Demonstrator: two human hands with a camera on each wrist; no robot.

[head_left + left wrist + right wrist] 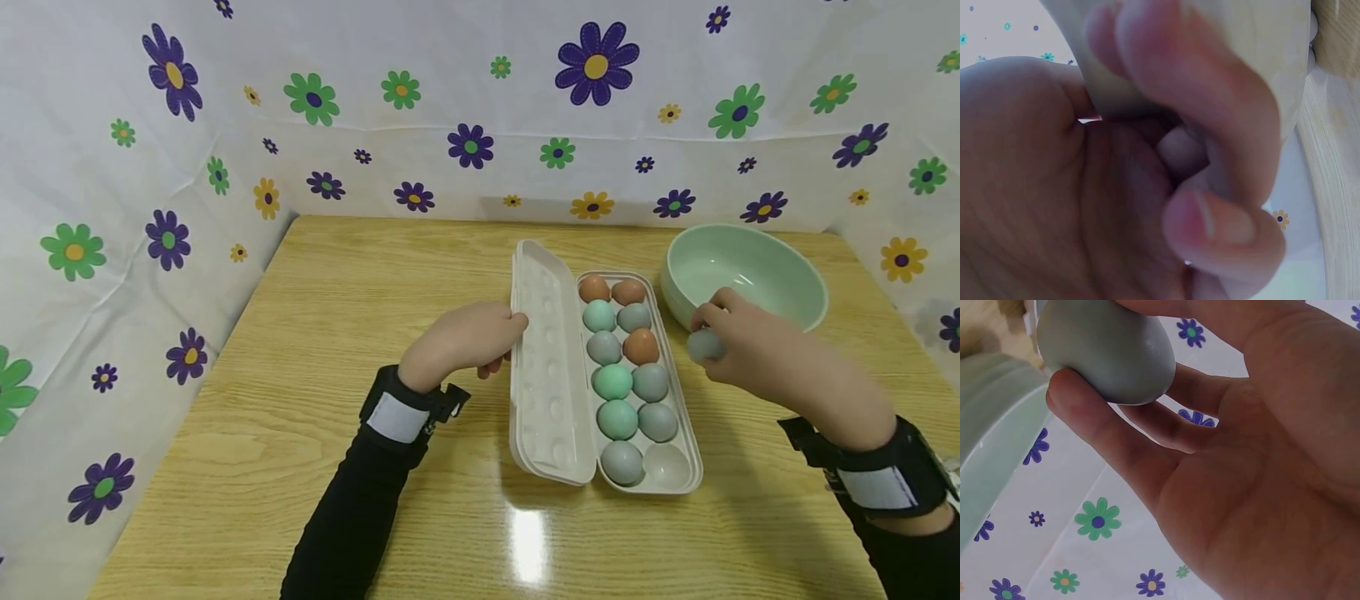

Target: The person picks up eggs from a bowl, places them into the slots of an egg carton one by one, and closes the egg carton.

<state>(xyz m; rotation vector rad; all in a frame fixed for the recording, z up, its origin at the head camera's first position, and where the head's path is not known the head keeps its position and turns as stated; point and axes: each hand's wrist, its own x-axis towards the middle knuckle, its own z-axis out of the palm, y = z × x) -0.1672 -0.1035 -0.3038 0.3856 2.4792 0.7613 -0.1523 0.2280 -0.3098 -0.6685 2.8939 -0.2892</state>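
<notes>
A white egg carton (694, 454) lies with its lid (553, 358) raised on the left side. Brown, green and grey-blue eggs (617, 419) fill its cups, except the front right one, which is bare. My left hand (468, 337) grips the lid's outer left edge between thumb and curled fingers; the left wrist view shows those fingers close up. Between the carton and a pale green bowl (678, 292), my right hand (772, 350) holds a grey-blue egg (1107, 353) above the table. Thumb and fingertips pinch the egg, as the right wrist view shows.
The bowl stands at the back right of the wooden table (337, 292), close to the carton's far right corner. A white cloth (465, 75) printed with flowers hangs behind the table and along both sides.
</notes>
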